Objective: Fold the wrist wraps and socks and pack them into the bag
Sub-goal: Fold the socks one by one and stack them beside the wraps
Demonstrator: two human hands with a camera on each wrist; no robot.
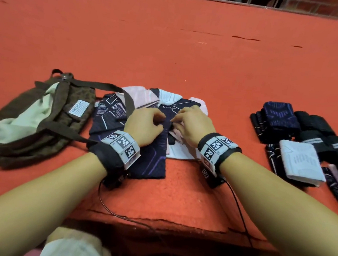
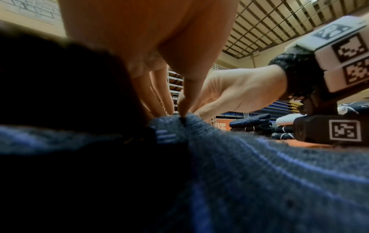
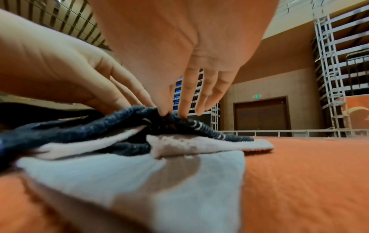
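Both hands meet in the middle of the red mat (image 1: 172, 45), on top of a loose pile (image 1: 145, 105) of socks and wraps. The left hand (image 1: 143, 125) has its fingers bent down, and its thumb and fingertips (image 2: 183, 108) pinch a raised fold of a dark sock (image 1: 169, 125). The right hand (image 1: 195, 126) is just beside it, at its 3 o'clock. Its fingers (image 3: 183, 102) point down and its thumb and first finger nip the same dark sock from the other side; two other fingers stay straighter. The two hands almost touch.

The dark sock lies on top of pink and white pieces in the pile. A longer dark piece with purple lines (image 1: 154, 163) runs from under the left hand toward 6 o'clock.

The brown bag (image 1: 30, 118) lies at 9 o'clock from the hands, near the pile. Its mouth is open and shows a pale lining. Its strap (image 1: 106, 86) crosses over the left edge of the pile.

At 3 o'clock, well apart from the hands, sits a stack (image 1: 306, 145) of folded dark and white pieces.
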